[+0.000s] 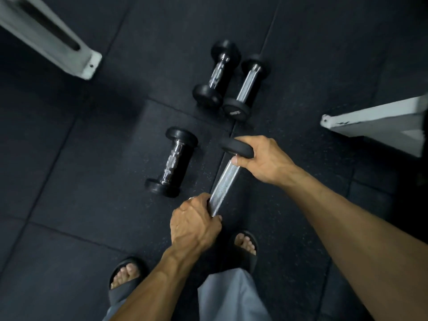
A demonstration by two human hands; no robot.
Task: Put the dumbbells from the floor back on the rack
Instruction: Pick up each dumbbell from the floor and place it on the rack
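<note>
Between both hands, left hand [194, 218] and right hand [261, 158] grip one dumbbell [225, 179]; three dumbbells [172, 162] wait beyond them.

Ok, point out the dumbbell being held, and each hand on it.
held dumbbell [224, 181]: head view, middle of its chrome handle.
left hand [193, 222]: head view, back of the hand.
right hand [264, 158]: head view, back of the hand.

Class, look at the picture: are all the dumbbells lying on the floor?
No: three lie on the floor, but both hands hold a fourth dumbbell.
</note>
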